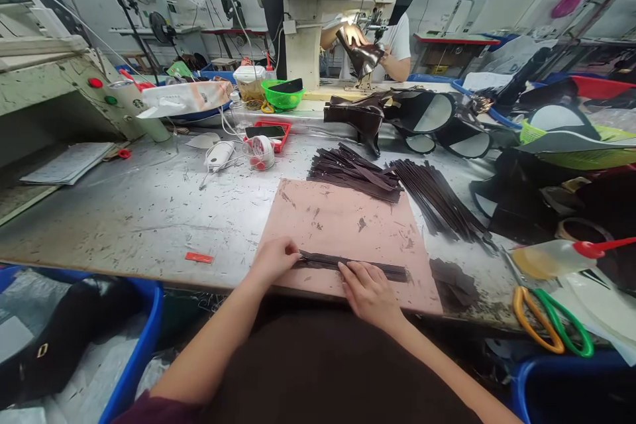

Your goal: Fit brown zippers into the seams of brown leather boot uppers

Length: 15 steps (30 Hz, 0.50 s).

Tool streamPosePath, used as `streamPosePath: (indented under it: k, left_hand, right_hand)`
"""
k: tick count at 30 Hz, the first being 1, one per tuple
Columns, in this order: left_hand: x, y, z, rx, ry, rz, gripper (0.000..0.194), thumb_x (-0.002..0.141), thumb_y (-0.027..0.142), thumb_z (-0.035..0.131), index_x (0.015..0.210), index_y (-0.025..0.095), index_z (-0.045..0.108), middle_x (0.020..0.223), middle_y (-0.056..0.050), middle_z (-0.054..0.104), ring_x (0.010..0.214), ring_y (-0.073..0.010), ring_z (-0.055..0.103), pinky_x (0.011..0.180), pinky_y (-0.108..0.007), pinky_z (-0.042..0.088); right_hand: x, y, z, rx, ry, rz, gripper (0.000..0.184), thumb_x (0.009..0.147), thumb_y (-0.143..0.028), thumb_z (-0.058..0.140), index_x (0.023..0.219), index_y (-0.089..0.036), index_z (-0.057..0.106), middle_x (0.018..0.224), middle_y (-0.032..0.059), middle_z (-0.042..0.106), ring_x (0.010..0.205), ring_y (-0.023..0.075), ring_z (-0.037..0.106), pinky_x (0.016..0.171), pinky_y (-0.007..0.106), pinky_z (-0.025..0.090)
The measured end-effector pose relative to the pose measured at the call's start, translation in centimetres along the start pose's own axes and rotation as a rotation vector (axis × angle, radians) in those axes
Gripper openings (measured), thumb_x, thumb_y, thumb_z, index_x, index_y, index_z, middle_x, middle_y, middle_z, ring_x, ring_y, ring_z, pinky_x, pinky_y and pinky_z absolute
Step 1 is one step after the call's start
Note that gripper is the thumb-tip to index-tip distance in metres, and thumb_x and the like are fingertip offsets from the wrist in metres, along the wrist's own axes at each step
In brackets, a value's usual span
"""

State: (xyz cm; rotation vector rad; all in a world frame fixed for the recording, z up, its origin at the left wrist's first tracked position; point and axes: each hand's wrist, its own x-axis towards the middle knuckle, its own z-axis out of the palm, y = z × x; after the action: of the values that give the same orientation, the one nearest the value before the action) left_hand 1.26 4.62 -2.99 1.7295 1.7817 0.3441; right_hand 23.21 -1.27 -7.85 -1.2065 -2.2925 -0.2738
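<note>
A dark brown strip point(322, 261), like leather or fabric, lies lengthwise across the pink board point(342, 222) near the table's front edge. At its left end, my left hand point(275, 260) is closed, thumb and forefinger pinching the strip. My right hand point(368, 288) rests on the strip's right half, fingers stretched out and pressing it against the board. Beyond the board's far edge sits a pile of similar dark strips point(355, 172). A second bundle of thin strips point(440, 199) fans out to the right.
Scissors point(551, 321) with orange and green handles and a bottle point(551, 258) with a red nozzle lie at right. Dark shoe uppers point(417, 112) stand at the back. A red tray point(281, 136) is at back left. Another person point(397, 46) works at a sewing machine opposite.
</note>
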Motion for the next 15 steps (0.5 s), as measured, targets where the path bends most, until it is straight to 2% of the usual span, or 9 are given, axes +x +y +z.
streamPosePath:
  k: [3, 7, 10, 12, 13, 15]
  left_hand:
    - [0.1, -0.9, 0.1, -0.022, -0.004, 0.004, 0.004, 0.068, 0.017, 0.057, 0.065, 0.018, 0.059, 0.068, 0.000, 0.062, 0.069, -0.0153, 0.056, 0.060, -0.023, 0.041]
    - [-0.5, -1.0, 0.5, -0.050, -0.004, 0.033, 0.005, 0.068, 0.017, 0.057, 0.064, 0.018, 0.060, 0.066, 0.001, 0.061, 0.066, -0.0137, 0.056, 0.059, -0.022, 0.040]
    - [-1.8, -1.9, -0.1, -0.057, 0.056, 0.002, 0.003, 0.068, 0.023, 0.062, 0.070, 0.021, 0.062, 0.069, 0.005, 0.063, 0.066, -0.0114, 0.057, 0.061, -0.020, 0.042]
    - [-2.6, -4.0, -1.7, -0.036, 0.177, -0.110, 0.011, 0.070, 0.030, 0.063, 0.078, 0.023, 0.063, 0.075, 0.005, 0.064, 0.070, -0.0107, 0.058, 0.065, -0.018, 0.043]
    - [-3.2, -5.5, -2.8, -0.014, 0.258, -0.198, 0.013, 0.074, 0.031, 0.060, 0.082, 0.023, 0.062, 0.079, 0.005, 0.065, 0.073, -0.0110, 0.058, 0.068, -0.019, 0.043]
    - [-4.9, -9.3, -5.8, 0.047, 0.433, -0.415, 0.016, 0.081, 0.029, 0.050, 0.089, 0.021, 0.061, 0.088, 0.000, 0.065, 0.082, -0.0134, 0.059, 0.074, -0.021, 0.043]
  right_hand:
    - [0.0, 0.1, 0.0, -0.002, -0.009, 0.009, 0.031, 0.085, -0.018, 0.041, 0.107, -0.010, 0.061, 0.095, 0.0104, 0.063, 0.090, 0.0217, 0.050, 0.080, 0.034, 0.038]
    - [-0.3, 0.1, 0.1, 0.005, -0.023, 0.008, 0.031, 0.085, -0.020, 0.040, 0.109, -0.013, 0.060, 0.095, 0.0101, 0.063, 0.089, 0.0216, 0.052, 0.080, 0.035, 0.040]
    - [-1.2, 0.1, -0.2, 0.040, -0.022, -0.049, 0.037, 0.085, -0.022, 0.041, 0.121, -0.018, 0.052, 0.096, 0.0090, 0.063, 0.087, 0.0221, 0.056, 0.080, 0.035, 0.040]
    - [-1.9, 0.7, -0.2, 0.068, 0.043, -0.149, 0.050, 0.085, -0.026, 0.043, 0.134, -0.019, 0.036, 0.093, 0.0087, 0.065, 0.082, 0.0235, 0.057, 0.077, 0.036, 0.041]
    - [-2.2, 1.1, -0.1, 0.085, 0.052, -0.210, 0.055, 0.086, -0.028, 0.041, 0.139, -0.019, 0.028, 0.094, 0.0090, 0.065, 0.082, 0.0251, 0.058, 0.077, 0.038, 0.040]
    - [-2.5, 2.1, 0.2, 0.135, 0.094, -0.300, 0.058, 0.086, -0.029, 0.038, 0.141, -0.020, 0.022, 0.090, 0.0083, 0.067, 0.077, 0.0256, 0.059, 0.074, 0.039, 0.040]
